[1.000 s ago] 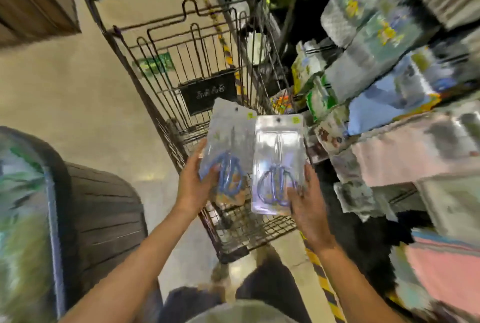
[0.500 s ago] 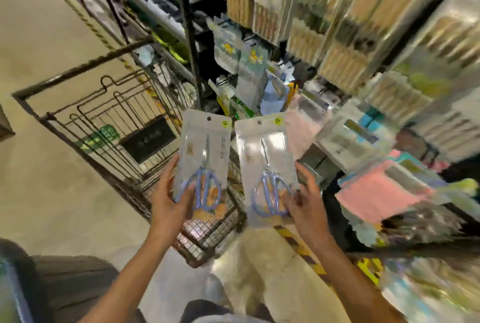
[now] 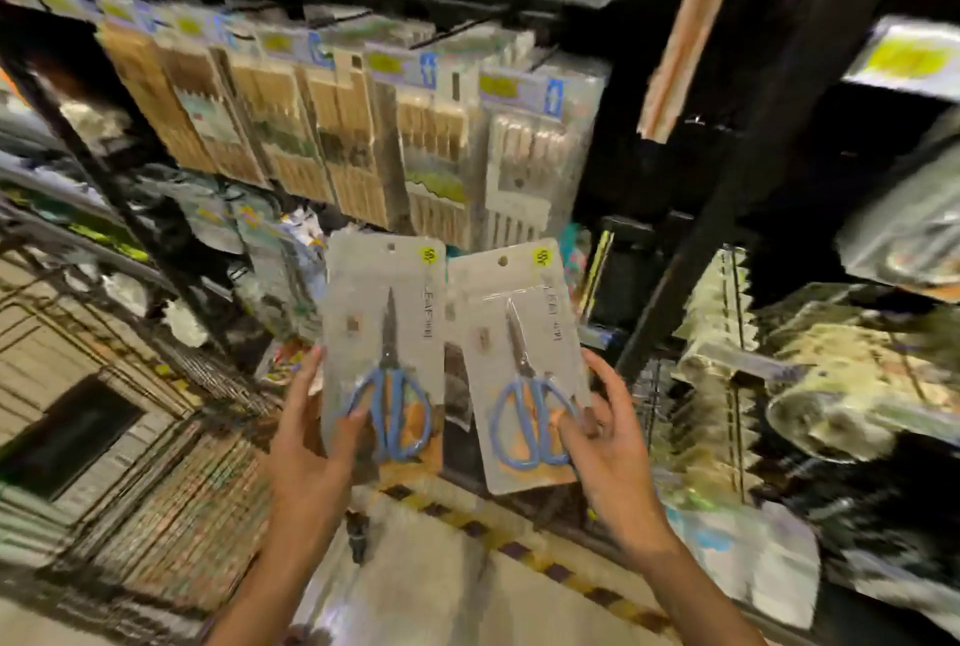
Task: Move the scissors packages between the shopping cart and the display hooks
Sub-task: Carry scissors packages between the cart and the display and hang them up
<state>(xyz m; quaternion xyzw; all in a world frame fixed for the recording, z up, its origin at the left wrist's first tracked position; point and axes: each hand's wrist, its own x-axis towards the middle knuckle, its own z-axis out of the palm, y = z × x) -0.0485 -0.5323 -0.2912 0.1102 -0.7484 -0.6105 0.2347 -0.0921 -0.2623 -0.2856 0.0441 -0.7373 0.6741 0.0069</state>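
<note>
I hold two scissors packages upright in front of the display. The left scissors package (image 3: 387, 328) is a grey card with blue-handled scissors; my left hand (image 3: 311, 448) grips its lower left edge, thumb across the handles. The right scissors package (image 3: 514, 349) looks the same and tilts slightly left; my right hand (image 3: 608, 453) pinches its lower right corner. Each card has a punched hang hole and a yellow sticker at the top. The wire shopping cart (image 3: 171, 484) sits low on the left. The display hooks themselves are lost in blur among the hanging goods.
Rows of hanging packets of wooden sticks (image 3: 363, 125) fill the rack right behind the cards. A black upright post (image 3: 727, 198) stands to the right, with shelves of blurred goods (image 3: 841, 375) beyond. A yellow-and-black floor stripe (image 3: 519, 552) runs along the rack's base.
My view has swung up and right, from the cart to the display rack. Both hands have kept their packages and lifted them away from the cart towards the hanging goods.
</note>
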